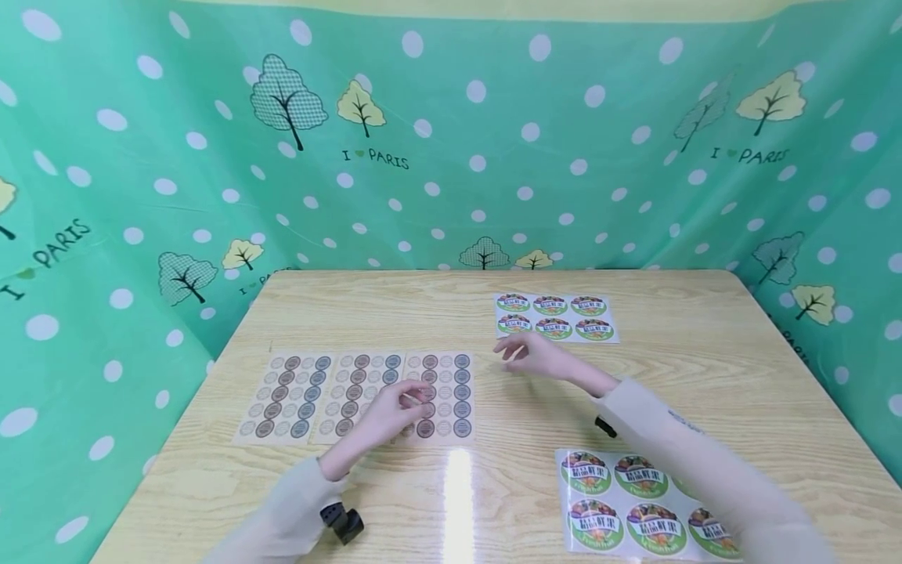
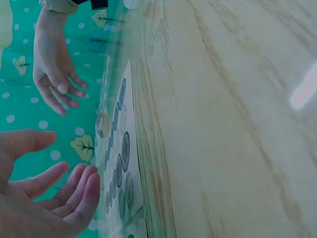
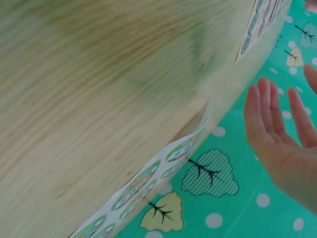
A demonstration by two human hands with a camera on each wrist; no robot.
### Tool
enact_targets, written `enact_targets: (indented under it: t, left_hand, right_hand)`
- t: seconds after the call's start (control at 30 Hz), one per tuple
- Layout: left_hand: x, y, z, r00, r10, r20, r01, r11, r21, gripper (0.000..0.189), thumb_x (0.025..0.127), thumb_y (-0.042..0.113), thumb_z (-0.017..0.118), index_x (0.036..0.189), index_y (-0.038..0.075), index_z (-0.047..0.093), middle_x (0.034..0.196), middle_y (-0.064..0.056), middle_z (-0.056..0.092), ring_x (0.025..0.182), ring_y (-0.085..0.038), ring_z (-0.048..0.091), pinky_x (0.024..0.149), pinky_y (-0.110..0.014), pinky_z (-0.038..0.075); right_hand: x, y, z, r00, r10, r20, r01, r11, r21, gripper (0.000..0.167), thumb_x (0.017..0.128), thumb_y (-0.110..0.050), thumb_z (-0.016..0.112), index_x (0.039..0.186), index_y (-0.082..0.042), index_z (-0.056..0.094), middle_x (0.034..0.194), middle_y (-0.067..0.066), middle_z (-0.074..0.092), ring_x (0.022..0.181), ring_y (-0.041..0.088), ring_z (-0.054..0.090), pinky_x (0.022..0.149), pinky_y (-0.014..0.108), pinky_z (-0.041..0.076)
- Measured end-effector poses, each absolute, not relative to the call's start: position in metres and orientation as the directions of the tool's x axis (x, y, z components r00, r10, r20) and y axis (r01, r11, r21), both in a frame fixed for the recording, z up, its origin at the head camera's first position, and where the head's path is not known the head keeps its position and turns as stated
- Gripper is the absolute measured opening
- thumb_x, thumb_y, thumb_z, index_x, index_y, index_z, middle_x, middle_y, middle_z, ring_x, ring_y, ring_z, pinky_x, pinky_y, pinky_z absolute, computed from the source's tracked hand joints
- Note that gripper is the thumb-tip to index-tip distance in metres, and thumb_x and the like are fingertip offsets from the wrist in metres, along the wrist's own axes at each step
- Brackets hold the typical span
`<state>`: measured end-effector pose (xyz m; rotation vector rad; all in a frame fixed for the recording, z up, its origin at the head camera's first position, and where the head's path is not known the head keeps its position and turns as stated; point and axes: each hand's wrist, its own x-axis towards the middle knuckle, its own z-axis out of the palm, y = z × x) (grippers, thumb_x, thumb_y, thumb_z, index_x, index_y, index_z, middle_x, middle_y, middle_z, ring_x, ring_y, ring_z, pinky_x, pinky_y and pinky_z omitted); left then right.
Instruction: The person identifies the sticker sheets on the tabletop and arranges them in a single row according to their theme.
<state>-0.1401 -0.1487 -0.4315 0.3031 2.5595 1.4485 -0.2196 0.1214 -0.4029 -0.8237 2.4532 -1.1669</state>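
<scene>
My left hand (image 1: 391, 409) hovers over the rightmost sheet of small round brown and blue stickers (image 1: 451, 395), its fingers loosely bent with nothing in them. In the left wrist view the thumb and fingers (image 2: 81, 198) are spread apart beside that sheet. To the right, my right hand (image 1: 537, 356) is held above the wood, just below the far sheet of fruit stickers (image 1: 595, 329). Its fingers are relaxed and hold nothing, as the right wrist view also shows. That fruit sheet (image 3: 143, 186) has a slightly lifted corner there.
Two more sheets of small round stickers, a middle one (image 1: 348, 392) and a left one (image 1: 285, 395), lie in a row on the wooden table (image 1: 521, 478). A nearer fruit sticker sheet (image 1: 620, 501) lies partly under my right forearm. Green dotted curtain (image 1: 451, 211) surrounds the table.
</scene>
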Motion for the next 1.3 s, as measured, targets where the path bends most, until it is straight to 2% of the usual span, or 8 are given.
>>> enact_targets:
  t: [0.27, 0.53, 0.77, 0.9, 1.13, 1.3]
  left_hand:
    - [-0.143, -0.134, -0.428, -0.94, 0.339, -0.022, 0.158, 0.494, 0.855, 0.038, 0.078, 0.012, 0.063, 0.112, -0.003, 0.055, 0.092, -0.012, 0.06, 0.079, -0.02, 0.057, 0.064, -0.023, 0.049]
    - [-0.142, -0.118, -0.421, -0.918, 0.394, -0.054, 0.153, 0.475, 0.867, 0.036, 0.08, 0.01, 0.06, 0.114, -0.001, 0.054, 0.095, -0.011, 0.059, 0.081, -0.02, 0.057, 0.063, -0.023, 0.049]
    - [-0.144, -0.102, -0.421, -0.897, 0.441, -0.04, 0.194, 0.472, 0.86, 0.035, 0.08, 0.011, 0.06, 0.113, -0.001, 0.055, 0.097, -0.014, 0.059, 0.083, -0.02, 0.056, 0.066, -0.022, 0.048]
    - [-0.145, -0.093, -0.421, -0.892, 0.449, -0.047, 0.196, 0.479, 0.856, 0.036, 0.081, 0.016, 0.061, 0.113, 0.002, 0.056, 0.096, -0.009, 0.06, 0.082, -0.017, 0.055, 0.067, -0.023, 0.047]
    - [-0.146, -0.078, -0.421, -0.871, 0.488, -0.062, 0.209, 0.481, 0.851, 0.035, 0.081, 0.019, 0.061, 0.112, 0.004, 0.057, 0.096, -0.009, 0.06, 0.079, -0.013, 0.054, 0.065, -0.021, 0.046]
    - [-0.145, -0.067, -0.421, -0.855, 0.513, -0.073, 0.21, 0.472, 0.856, 0.035, 0.081, 0.019, 0.061, 0.112, 0.004, 0.058, 0.095, -0.008, 0.06, 0.079, -0.013, 0.055, 0.065, -0.021, 0.046]
  right_hand:
    - [-0.204, 0.147, -0.399, -0.798, -0.602, -0.028, -0.36, 0.513, -0.779, 0.029, 0.08, -0.002, 0.06, 0.107, 0.008, 0.056, 0.096, 0.022, 0.059, 0.085, 0.026, 0.058, 0.075, 0.03, 0.05]
    - [-0.189, 0.173, -0.396, -0.796, -0.603, -0.05, -0.339, 0.513, -0.789, 0.031, 0.081, -0.003, 0.059, 0.11, 0.008, 0.055, 0.097, 0.022, 0.058, 0.085, 0.027, 0.057, 0.076, 0.033, 0.049]
    - [-0.176, 0.196, -0.396, -0.804, -0.59, -0.075, -0.316, 0.53, -0.787, 0.032, 0.081, -0.002, 0.059, 0.11, 0.008, 0.054, 0.096, 0.021, 0.057, 0.084, 0.026, 0.057, 0.073, 0.027, 0.05]
    - [-0.167, 0.208, -0.393, -0.82, -0.566, -0.087, -0.294, 0.547, -0.783, 0.033, 0.08, -0.001, 0.059, 0.111, 0.008, 0.053, 0.097, 0.021, 0.057, 0.084, 0.025, 0.057, 0.07, 0.022, 0.049]
    - [-0.155, 0.228, -0.387, -0.835, -0.541, -0.103, -0.275, 0.571, -0.773, 0.033, 0.081, -0.005, 0.059, 0.111, 0.008, 0.053, 0.098, 0.02, 0.058, 0.083, 0.022, 0.057, 0.069, 0.023, 0.049]
    - [-0.146, 0.243, -0.386, -0.833, -0.539, -0.124, -0.254, 0.572, -0.78, 0.034, 0.082, -0.005, 0.058, 0.112, 0.009, 0.052, 0.097, 0.02, 0.057, 0.082, 0.025, 0.058, 0.068, 0.023, 0.05]
